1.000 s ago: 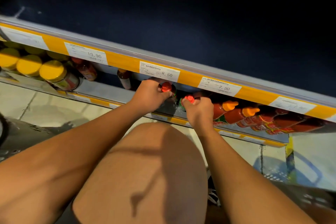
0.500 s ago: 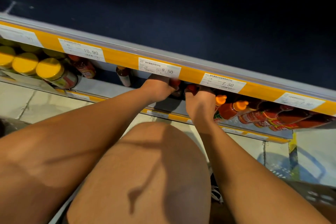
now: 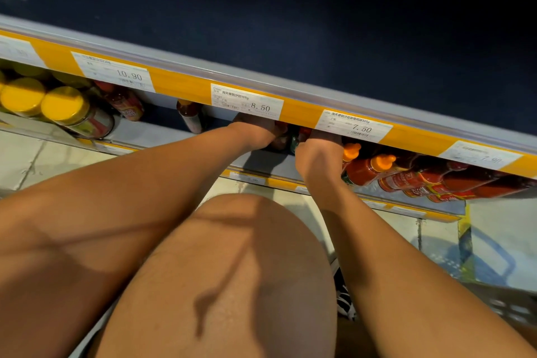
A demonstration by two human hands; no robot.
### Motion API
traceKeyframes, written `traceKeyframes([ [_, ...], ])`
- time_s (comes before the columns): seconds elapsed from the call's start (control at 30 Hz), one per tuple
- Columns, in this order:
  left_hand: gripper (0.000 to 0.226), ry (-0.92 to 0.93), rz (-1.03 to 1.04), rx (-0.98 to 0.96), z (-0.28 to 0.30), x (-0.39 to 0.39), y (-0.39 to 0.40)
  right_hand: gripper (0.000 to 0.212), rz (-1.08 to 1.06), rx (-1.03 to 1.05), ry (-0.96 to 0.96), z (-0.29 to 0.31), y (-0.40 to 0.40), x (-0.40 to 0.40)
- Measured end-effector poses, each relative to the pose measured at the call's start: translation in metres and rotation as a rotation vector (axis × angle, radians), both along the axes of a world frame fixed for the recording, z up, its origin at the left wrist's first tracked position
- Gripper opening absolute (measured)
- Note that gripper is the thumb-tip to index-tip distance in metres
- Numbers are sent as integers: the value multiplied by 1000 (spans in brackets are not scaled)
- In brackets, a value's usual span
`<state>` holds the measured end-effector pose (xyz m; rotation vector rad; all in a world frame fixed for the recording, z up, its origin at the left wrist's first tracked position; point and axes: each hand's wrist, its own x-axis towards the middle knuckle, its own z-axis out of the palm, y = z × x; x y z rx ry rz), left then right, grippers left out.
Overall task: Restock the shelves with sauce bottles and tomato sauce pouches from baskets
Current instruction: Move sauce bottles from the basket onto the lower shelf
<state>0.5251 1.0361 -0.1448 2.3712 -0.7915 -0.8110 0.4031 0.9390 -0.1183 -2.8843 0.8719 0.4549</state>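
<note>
Lower shelf (image 3: 162, 136): two red-capped sauce bottles (image 3: 302, 134) upright under 8.50 tag, between left hand (image 3: 255, 131) and right hand (image 3: 319, 145); grip state cannot be told. Two orange-capped bottles (image 3: 369, 168) beside them lean leftward.

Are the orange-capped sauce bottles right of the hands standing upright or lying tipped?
Upright, apparently: the orange-capped sauce bottles show caps nearest the overhead camera, bodies running down to the shelf. Their bases are hidden.

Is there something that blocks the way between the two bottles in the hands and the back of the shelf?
Nothing visible does. Both the left hand and the right hand reach under the shelf edge into a gap left of the orange-capped bottles. The space behind is hidden by that edge.
</note>
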Motion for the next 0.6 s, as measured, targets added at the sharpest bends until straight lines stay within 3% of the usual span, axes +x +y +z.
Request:
traceKeyframes([
  [0.07, 20, -13, -10, 24, -2, -1, 0, 20, 55, -14, 99, 1, -5, 5],
  [0.23, 34, -17, -29, 44, -3, -6, -4, 20, -125, 185, 132, 5, -8, 12],
  [0.47, 10, -58, -47, 3, 3, -10, 0, 10, -111, 245, 81, 22, 2, 13],
  [0.53, 6, -109, 7, 26, 4, -15, 6, 14, -180, 296, 3, 30, 10, 7],
  [0.6, 14, -135, 85, -7, 6, -22, 15, 8, -326, 405, -233, 28, 19, -8],
])
